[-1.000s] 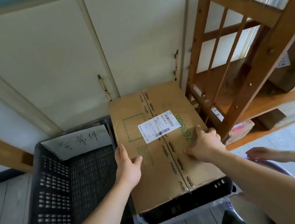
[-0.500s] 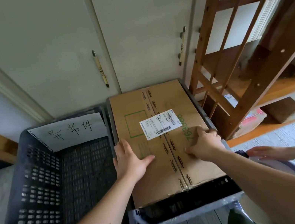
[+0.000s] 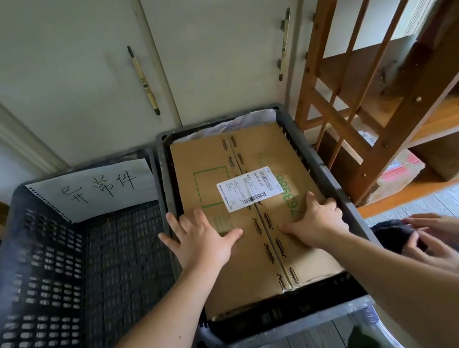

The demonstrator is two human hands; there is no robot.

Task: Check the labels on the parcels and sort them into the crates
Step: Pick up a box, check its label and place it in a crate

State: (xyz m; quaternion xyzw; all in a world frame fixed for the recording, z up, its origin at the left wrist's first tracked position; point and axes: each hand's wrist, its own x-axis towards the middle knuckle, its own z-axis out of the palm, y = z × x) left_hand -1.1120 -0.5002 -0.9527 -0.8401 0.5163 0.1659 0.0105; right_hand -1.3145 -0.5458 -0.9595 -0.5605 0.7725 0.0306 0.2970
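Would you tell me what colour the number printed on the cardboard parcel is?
Green: the printed number on the brown cardboard parcel, head view.

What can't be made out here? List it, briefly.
Head view only.
- Label print: too small to read.
- Right crate floor: covered by the box.
- White sheet behind the box: mostly hidden by it.
- Red-and-white parcel under the rack: partly behind its beams.
- Dark object at right: covered by another person's hands.
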